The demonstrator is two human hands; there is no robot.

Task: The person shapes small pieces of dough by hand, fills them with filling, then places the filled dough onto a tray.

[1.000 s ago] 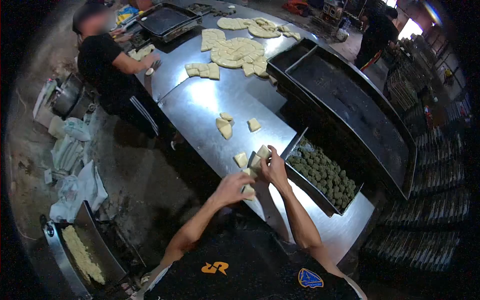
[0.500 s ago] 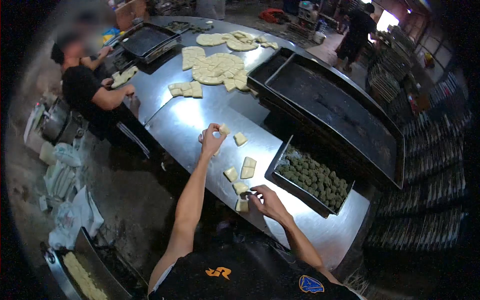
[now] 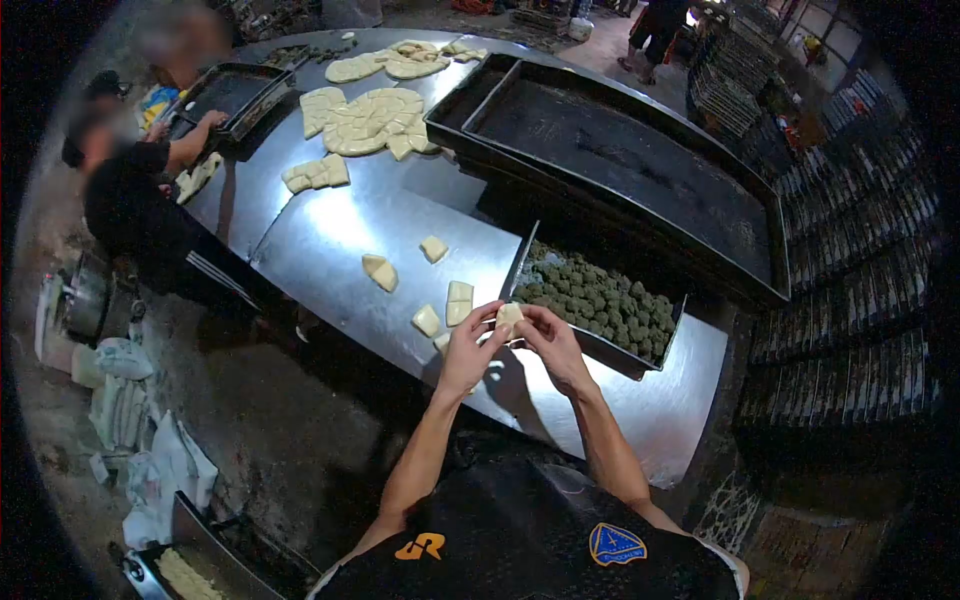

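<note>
My left hand (image 3: pixel 474 348) and my right hand (image 3: pixel 553 347) meet above the metal table, both with fingers closed on one small pale dough piece (image 3: pixel 510 314). Just left of them lie a scored dough piece (image 3: pixel 460 303) and a smaller one (image 3: pixel 425 320); another is partly hidden by my left hand. Farther up are a dough piece (image 3: pixel 433 249) and a folded-looking one (image 3: pixel 380 272). Beside my right hand stands a metal tray (image 3: pixel 514 262) of dark greenish lumps (image 3: pixel 600 306).
Large dark baking trays (image 3: pixel 620 150) stand at the table's right. Scored dough sheets (image 3: pixel 375 120) lie toward the far end. A co-worker (image 3: pixel 140 205) stands at the left edge near another tray (image 3: pixel 235 95). Stacked trays (image 3: pixel 840 360) fill the right side.
My left hand has moved right and toward me, and my right hand up from the near dough pieces. They now hold a dough piece together. The camera view has shifted.
</note>
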